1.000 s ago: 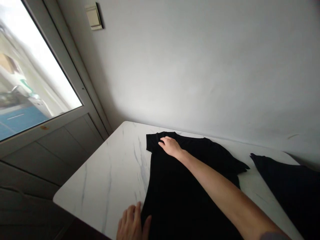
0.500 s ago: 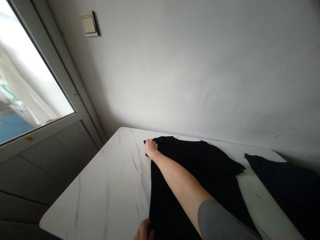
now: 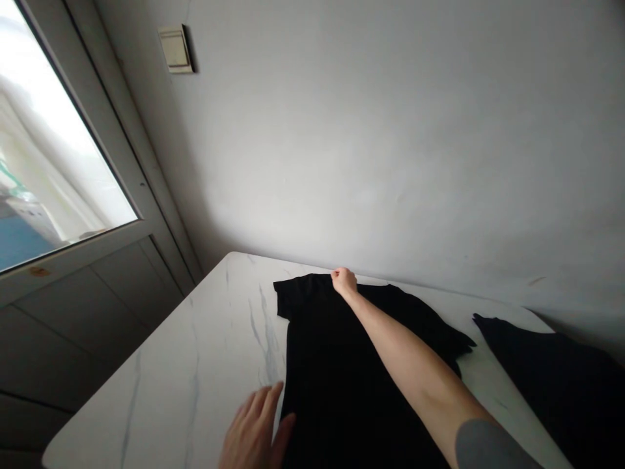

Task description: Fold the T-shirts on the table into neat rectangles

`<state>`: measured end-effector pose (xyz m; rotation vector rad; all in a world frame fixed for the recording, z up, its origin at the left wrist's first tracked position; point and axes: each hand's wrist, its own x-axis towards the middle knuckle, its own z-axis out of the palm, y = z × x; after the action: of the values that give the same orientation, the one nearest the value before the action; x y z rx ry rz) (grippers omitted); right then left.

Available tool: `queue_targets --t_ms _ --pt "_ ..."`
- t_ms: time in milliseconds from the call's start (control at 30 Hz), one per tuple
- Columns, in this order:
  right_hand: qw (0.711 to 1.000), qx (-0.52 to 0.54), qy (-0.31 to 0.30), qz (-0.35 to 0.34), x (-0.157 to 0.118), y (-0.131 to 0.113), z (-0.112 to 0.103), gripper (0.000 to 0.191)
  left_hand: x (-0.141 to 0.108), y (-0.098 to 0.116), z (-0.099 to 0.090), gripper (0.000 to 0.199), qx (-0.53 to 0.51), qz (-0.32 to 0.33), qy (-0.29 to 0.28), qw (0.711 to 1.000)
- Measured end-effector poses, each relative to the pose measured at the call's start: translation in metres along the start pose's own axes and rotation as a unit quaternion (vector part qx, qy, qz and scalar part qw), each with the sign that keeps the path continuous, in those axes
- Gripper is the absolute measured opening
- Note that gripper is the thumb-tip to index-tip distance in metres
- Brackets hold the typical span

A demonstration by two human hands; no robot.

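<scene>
A black short-sleeved shirt [image 3: 332, 365] lies spread on the white marbled table [image 3: 219, 326], its neckline toward the wall and one sleeve stretched out at the left. My right hand [image 3: 344, 281] is closed on the shirt's top edge beside the neckline, with the forearm crossing over the fabric. Near the shirt's left side, low in view, my left hand [image 3: 256, 426] has its fingers apart and holds nothing; its thumb is at the fabric's edge.
A second dark garment [image 3: 561, 371] lies at the right of the table. Behind the table rises a grey wall [image 3: 342, 130] with a light switch [image 3: 176, 49]. At the left stands a door [image 3: 92, 286] with a glass pane.
My right hand has moved right from the left sleeve to the neckline. My left hand has opened and come further into view. The left sleeve now lies flatter.
</scene>
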<state>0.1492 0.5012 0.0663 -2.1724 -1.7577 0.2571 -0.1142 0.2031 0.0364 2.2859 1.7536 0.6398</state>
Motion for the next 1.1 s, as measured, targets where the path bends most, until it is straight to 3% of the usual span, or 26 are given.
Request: queue_targets --t_ms 100,233,300,367,567,767,1100 --pt "0.999 -0.014 -0.018 0.034 0.013 0.026 -0.005 0.03 0.093 0.026 -0.002 0.037 -0.021 0.08 -0.005 0.997" --pt "0.999 -0.011 -0.03 0.035 0.022 0.024 0.005 0.032 0.213 0.044 0.033 0.043 -0.003 0.142 -0.039 0.989" --pt "0.999 -0.008 -0.026 0.041 0.026 0.018 0.011 0.033 0.254 0.039 0.055 0.048 0.021 0.133 -0.05 0.99" --pt "0.999 -0.001 -0.022 0.047 0.032 0.015 0.016 0.031 0.278 0.029 0.074 0.052 0.041 0.111 -0.054 0.991" --pt "0.997 0.051 -0.027 0.049 0.047 0.025 0.026 0.017 0.289 0.004 0.101 0.059 0.068 0.083 -0.044 0.993" --pt "0.993 0.106 -0.026 0.047 0.059 0.034 0.024 0.019 0.289 0.007 0.102 0.064 0.056 0.073 -0.038 0.995" --pt "0.983 0.165 -0.057 0.06 0.066 0.029 0.027 0.016 0.291 0.009 0.1 0.063 0.064 0.048 -0.056 0.995"
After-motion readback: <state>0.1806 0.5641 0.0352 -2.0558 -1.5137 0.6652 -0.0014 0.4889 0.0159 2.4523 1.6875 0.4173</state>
